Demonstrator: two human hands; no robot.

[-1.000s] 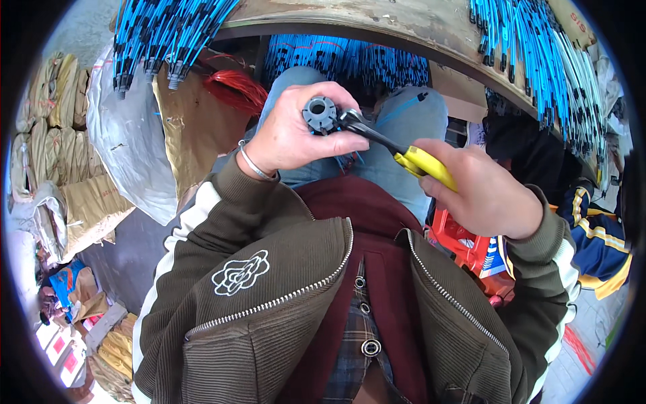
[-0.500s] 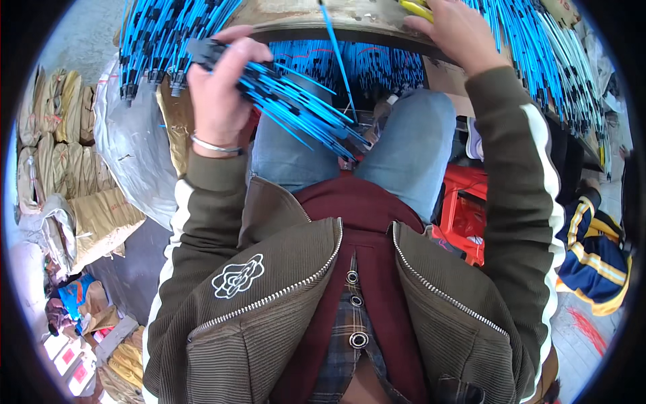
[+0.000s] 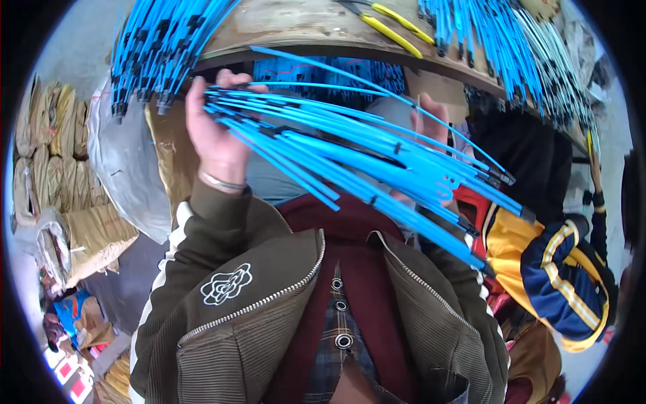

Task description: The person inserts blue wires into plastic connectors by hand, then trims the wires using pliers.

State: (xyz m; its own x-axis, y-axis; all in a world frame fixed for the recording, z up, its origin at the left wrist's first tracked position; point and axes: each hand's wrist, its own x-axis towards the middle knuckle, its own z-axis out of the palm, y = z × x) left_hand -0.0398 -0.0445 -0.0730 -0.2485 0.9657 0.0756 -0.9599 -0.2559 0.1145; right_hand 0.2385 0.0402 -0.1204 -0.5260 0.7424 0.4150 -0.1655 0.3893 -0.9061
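Observation:
A loose bundle of thin blue rods with black fittings (image 3: 350,151) lies aslant across my lap, fanning out toward the right. My left hand (image 3: 219,138) is closed round its gathered left end. Behind the spread part is my right hand (image 3: 431,121), its fingertips showing above the rods and most of the palm hidden by them; the bundle rests in it. On the wooden tabletop ahead lie pliers with yellow handles (image 3: 397,28), touched by neither hand.
More blue rods (image 3: 165,50) overhang the table's left edge, and others (image 3: 498,47) its right, beside pale rods (image 3: 562,74). Brown wrapped packs (image 3: 60,178) and a grey plastic sack (image 3: 128,168) stand left. A navy and yellow garment (image 3: 558,276) lies right.
My right hand has let go of the yellow-handled pliers and come down behind the bundle. My left hand has lowered slightly, and the bundle has swung up toward the right.

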